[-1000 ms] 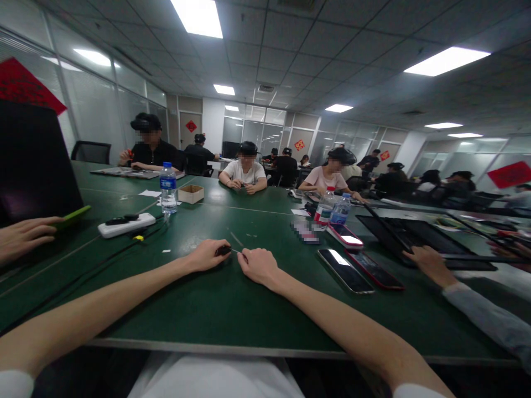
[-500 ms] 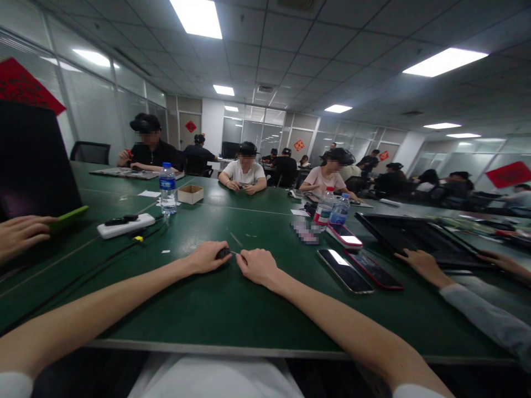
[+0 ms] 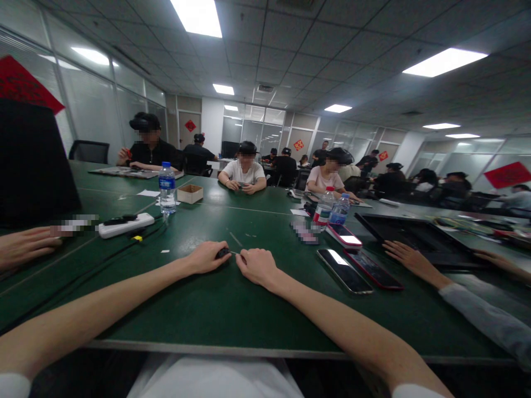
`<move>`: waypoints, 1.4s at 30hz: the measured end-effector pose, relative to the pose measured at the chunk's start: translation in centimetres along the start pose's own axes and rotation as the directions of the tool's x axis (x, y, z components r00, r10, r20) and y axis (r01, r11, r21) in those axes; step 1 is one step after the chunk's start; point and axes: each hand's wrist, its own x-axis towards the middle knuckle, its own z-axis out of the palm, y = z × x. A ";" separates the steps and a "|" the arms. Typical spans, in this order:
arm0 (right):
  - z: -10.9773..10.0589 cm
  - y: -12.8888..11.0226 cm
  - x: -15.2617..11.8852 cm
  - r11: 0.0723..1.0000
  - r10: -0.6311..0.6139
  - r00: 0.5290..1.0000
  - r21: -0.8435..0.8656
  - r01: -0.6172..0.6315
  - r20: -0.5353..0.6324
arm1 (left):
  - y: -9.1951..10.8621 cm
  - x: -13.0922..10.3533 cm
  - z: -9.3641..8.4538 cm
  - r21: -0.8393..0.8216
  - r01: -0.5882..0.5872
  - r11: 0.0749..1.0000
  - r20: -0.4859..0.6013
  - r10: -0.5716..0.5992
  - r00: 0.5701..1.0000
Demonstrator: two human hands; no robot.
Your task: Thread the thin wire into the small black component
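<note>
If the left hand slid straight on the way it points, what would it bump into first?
Probably the right hand, just past the small dark object that the left hand holds, though depth is unclear from this one view.

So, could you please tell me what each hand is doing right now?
Left hand: closed on a small black object.
Right hand: fingers curled at a thin, light-coloured strip; grip cannot be told.

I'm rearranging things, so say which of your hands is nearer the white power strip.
Left. Your left hand is right of the power strip and slightly closer to you; your right hand lies farther right.
</note>
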 end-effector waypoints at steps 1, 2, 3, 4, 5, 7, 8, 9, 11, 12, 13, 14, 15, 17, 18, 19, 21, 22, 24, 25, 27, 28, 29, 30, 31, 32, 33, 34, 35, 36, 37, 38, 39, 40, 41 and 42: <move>0.0 0.0 0.0 1.000 0.006 1.000 -0.002 -0.006 0.001 | 0.0 0.0 0.0 -0.004 0.001 1.000 0.003 -0.001 1.000; 0.0 0.0 0.0 1.000 0.009 1.000 -0.002 -0.009 0.002 | 0.1 0.0 -0.1 -0.008 -0.001 1.000 0.006 0.001 1.000; 0.0 0.0 0.0 1.000 0.011 1.000 -0.001 -0.011 0.003 | 0.1 0.0 -0.1 -0.011 -0.005 1.000 0.007 0.005 1.000; 0.0 0.0 0.0 1.000 0.011 1.000 0.003 -0.011 0.007 | 0.1 -0.1 -0.1 -0.014 -0.009 1.000 0.007 0.009 1.000; 0.0 0.0 0.0 1.000 0.012 1.000 0.008 -0.012 0.009 | 0.2 -0.1 -0.2 -0.016 -0.014 1.000 0.005 0.014 1.000; 0.0 0.0 -0.1 1.000 0.015 1.000 0.017 -0.015 0.013 | 0.2 -0.1 -0.2 -0.020 -0.026 0.999 0.007 0.026 1.000; -0.1 0.0 -0.1 1.000 0.016 1.000 0.022 -0.016 0.015 | 0.1 -0.1 -0.2 -0.020 -0.031 0.999 0.007 0.031 0.999; -0.1 0.0 -0.1 1.000 0.016 1.000 0.026 -0.016 0.017 | 0.1 -0.1 -0.2 -0.021 -0.037 0.999 0.009 0.037 0.999; -0.2 0.0 -0.1 0.999 0.019 1.000 0.029 -0.019 0.022 | 0.0 0.0 -0.2 -0.026 -0.056 0.998 0.014 0.056 0.998; -0.2 0.0 -0.1 0.999 0.020 0.999 0.030 -0.020 0.025 | 0.0 0.0 -0.2 -0.030 -0.066 0.997 0.016 0.066 0.998; -0.3 0.0 -0.1 0.999 0.023 0.999 0.029 -0.024 0.027 | 0.0 0.0 -0.2 -0.035 -0.075 0.997 0.018 0.076 0.997; -0.3 0.0 -0.1 0.999 0.023 0.999 0.028 -0.024 0.029 | 0.0 0.0 -0.2 -0.039 -0.083 0.996 0.018 0.083 0.996; -0.3 0.0 -0.1 0.999 0.020 0.999 0.028 -0.021 0.032 | 0.0 0.0 -0.2 -0.043 -0.088 0.995 0.017 0.089 0.996; -0.4 0.0 -0.1 1.000 0.005 0.999 0.025 -0.006 0.034 | 0.0 0.0 -0.3 -0.050 -0.095 0.994 0.020 0.096 0.995; -0.5 0.1 -0.1 1.000 -0.004 0.999 0.022 0.003 0.034 | 0.0 0.0 -0.3 -0.054 -0.097 0.994 0.026 0.099 0.995; -0.5 0.1 -0.1 1.000 -0.014 0.999 0.019 0.014 0.034 | 0.0 0.0 -0.4 -0.057 -0.098 0.994 0.033 0.100 0.994; -0.7 0.1 -0.1 1.000 -0.025 0.999 0.010 0.024 0.039 | -0.1 -0.1 -0.4 -0.060 -0.095 0.994 0.051 0.098 0.994; -0.8 0.1 -0.1 1.000 -0.027 0.999 0.005 0.027 0.042 | -0.2 -0.1 -0.3 -0.061 -0.090 0.994 0.057 0.093 0.994; -1.0 0.1 -0.2 1.000 -0.030 0.998 -0.003 0.030 0.048 | -0.3 -0.1 -0.3 -0.068 -0.080 0.994 0.059 0.084 0.995; -1.0 0.1 -0.2 0.999 -0.033 0.998 -0.005 0.033 0.049 | -0.3 -0.1 -0.2 -0.074 -0.078 0.994 0.060 0.083 0.995; -0.9 0.1 -0.2 0.999 -0.037 0.999 -0.012 0.038 0.037 | -0.4 -0.1 -0.1 -0.083 -0.078 0.994 0.060 0.083 0.995; -0.8 0.1 -0.1 0.999 -0.035 0.999 -0.017 0.035 0.028 | -0.3 -0.1 -0.1 -0.082 -0.078 0.994 0.062 0.084 0.995; -0.7 0.1 -0.1 0.999 -0.033 0.999 -0.022 0.033 0.018 | -0.3 -0.1 -0.1 -0.077 -0.079 0.994 0.066 0.084 0.994; -0.6 0.1 -0.1 0.999 -0.031 0.999 -0.026 0.031 0.010 | -0.3 -0.1 -0.1 -0.071 -0.079 0.994 0.069 0.084 0.994; -0.5 0.1 -0.1 0.999 -0.029 1.000 -0.028 0.029 0.003 | -0.3 -0.1 -0.2 -0.063 -0.078 0.995 0.071 0.082 0.994; -0.4 0.2 0.0 0.999 -0.029 1.000 -0.029 0.029 -0.001 | -0.3 -0.1 -0.2 -0.057 -0.076 0.995 0.074 0.080 0.994; -0.4 0.2 0.0 0.999 -0.032 0.999 -0.027 0.032 -0.001 | -0.3 -0.1 -0.2 -0.054 -0.075 0.996 0.075 0.079 0.994; -0.4 0.3 0.0 0.999 -0.036 0.999 -0.025 0.036 0.000 | -0.3 -0.1 -0.2 -0.054 -0.075 0.996 0.074 0.079 0.994; -0.4 0.3 0.0 0.999 -0.038 0.999 -0.025 0.039 0.005 | -0.3 -0.1 -0.1 -0.056 -0.073 0.996 0.071 0.077 0.995; -0.5 0.3 0.0 0.999 -0.040 0.999 -0.026 0.041 0.008 | -0.3 -0.1 -0.1 -0.057 -0.072 0.996 0.069 0.076 0.995; -0.6 0.4 0.0 0.999 -0.042 0.999 -0.028 0.042 0.008 | -0.4 -0.1 -0.1 -0.056 -0.072 0.996 0.070 0.076 0.995; -0.7 0.3 -0.1 0.998 -0.047 0.999 -0.030 0.047 0.003 | -0.4 -0.1 -0.1 -0.053 -0.069 0.996 0.069 0.073 0.995; -0.8 0.2 -0.2 0.998 -0.063 0.998 -0.029 0.063 -0.007 | -0.4 -0.1 0.0 -0.049 -0.067 0.997 0.070 0.070 0.995; -0.9 0.1 -0.3 0.995 -0.093 0.995 -0.028 0.093 -0.022 | -0.5 -0.1 0.0 -0.044 -0.064 0.997 0.071 0.067 0.995; -0.9 -0.1 -0.4 0.990 -0.139 0.990 -0.024 0.138 -0.040 | -0.5 0.0 0.1 -0.042 -0.062 0.997 0.075 0.065 0.995; -0.8 -0.4 -0.5 0.981 -0.192 0.980 -0.021 0.191 -0.057 | -0.5 0.0 0.1 -0.041 -0.060 0.997 0.080 0.063 0.995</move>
